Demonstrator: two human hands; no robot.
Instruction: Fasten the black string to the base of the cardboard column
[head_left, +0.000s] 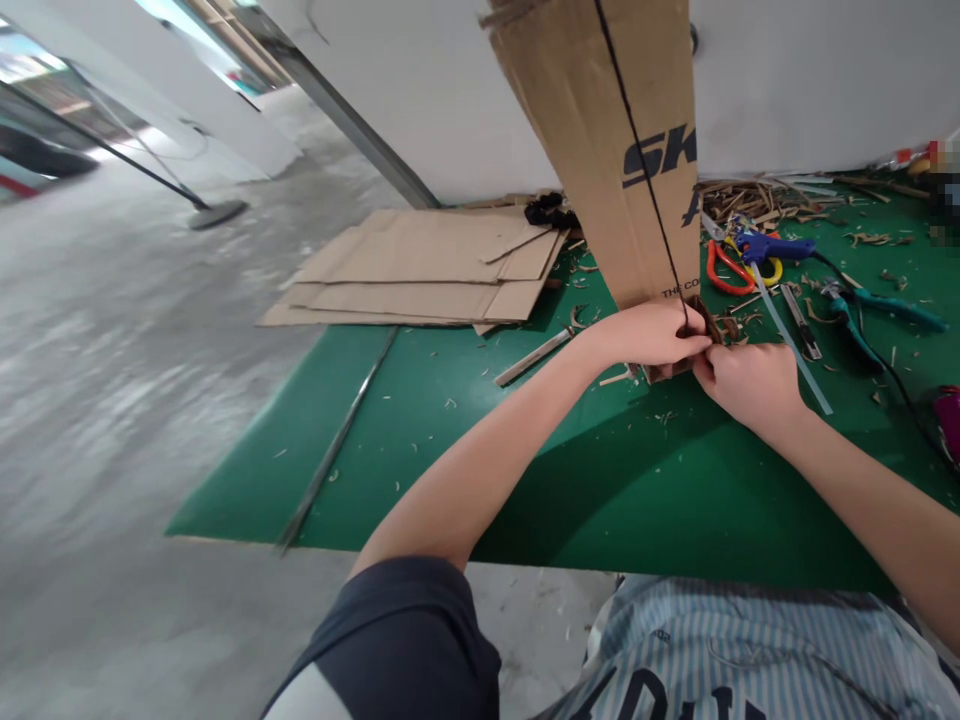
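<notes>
- Along the counter's [420, 400] far edge, cardboard sheets [420, 265] lie stacked, with shavings [765, 205], scissors [731, 268] and a glue gun [772, 247] toward the right.
- Near the middle, a tall cardboard strip [607, 160] stands upright, a black cord [651, 190] running down it.
- Left hand [645, 335] and right hand [750, 385] grip the strip's lower end together.

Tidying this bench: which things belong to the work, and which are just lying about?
In use: left hand, right hand, upright cardboard sheet, black cord, small brown cardboard piece.

Lying about: blue hot-glue gun, orange-handled scissors, green-handled pliers, flat cardboard sheets.
</notes>
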